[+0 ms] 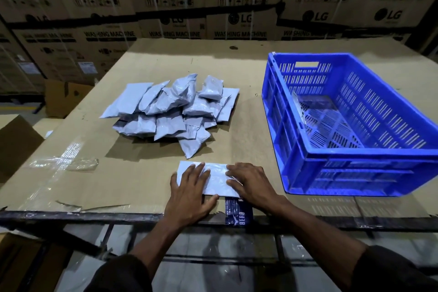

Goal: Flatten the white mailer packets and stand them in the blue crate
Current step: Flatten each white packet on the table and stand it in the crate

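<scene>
A wall of stacked LG washing-machine cartons closes off the far side, so the work happens on the cardboard-covered bench in front of it, the sheet giving a smooth, firm face to press against. On the person's right stands the blue crate, slotted walls upright and mouth open, set within easy reach so a finished packet can go straight across; one packet already seems to lean on edge against its left wall. Well apart from it, toward the middle of the bench, lies the loose pile of white mailer packets, puffy and overlapping, evidently the stock yet to be done. At the near edge a single white mailer packet lies flat, pulled close probably so body weight can bear down on it. The left hand and right hand both rest on it palms down with fingers spread, pressing rather than gripping, seemingly to squeeze out air. A dark printed card peeks out beneath its near edge.
</scene>
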Tool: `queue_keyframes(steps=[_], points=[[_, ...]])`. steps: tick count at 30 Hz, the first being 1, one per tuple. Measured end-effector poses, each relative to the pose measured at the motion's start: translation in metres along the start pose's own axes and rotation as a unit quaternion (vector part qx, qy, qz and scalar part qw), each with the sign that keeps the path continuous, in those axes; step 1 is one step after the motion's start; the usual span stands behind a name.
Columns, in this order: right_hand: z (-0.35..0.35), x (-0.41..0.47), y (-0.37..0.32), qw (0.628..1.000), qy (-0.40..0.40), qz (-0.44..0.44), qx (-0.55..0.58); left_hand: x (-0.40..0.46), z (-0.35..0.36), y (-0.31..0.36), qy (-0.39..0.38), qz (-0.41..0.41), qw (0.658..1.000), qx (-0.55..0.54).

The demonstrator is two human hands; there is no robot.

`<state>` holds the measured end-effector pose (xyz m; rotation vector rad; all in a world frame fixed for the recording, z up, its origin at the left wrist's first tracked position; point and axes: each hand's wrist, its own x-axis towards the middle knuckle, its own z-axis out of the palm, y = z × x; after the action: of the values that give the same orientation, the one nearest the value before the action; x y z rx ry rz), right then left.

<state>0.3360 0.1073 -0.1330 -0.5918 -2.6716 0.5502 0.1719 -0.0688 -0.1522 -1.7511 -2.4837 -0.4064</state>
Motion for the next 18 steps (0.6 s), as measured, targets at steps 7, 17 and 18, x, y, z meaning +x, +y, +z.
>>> queue_keyframes(steps=[7,17,18], points=[[-0.006,0.016,0.000,0.993,-0.006,0.044,0.106,0.001,0.004,-0.001,0.032,0.037,0.999,0.022],[-0.026,0.016,-0.013,0.990,-0.049,0.034,0.127,0.014,0.001,-0.003,0.145,0.059,0.984,0.082],[-0.030,0.015,-0.017,0.993,-0.036,-0.006,0.112,0.016,-0.004,-0.003,0.153,0.051,0.983,0.084]])
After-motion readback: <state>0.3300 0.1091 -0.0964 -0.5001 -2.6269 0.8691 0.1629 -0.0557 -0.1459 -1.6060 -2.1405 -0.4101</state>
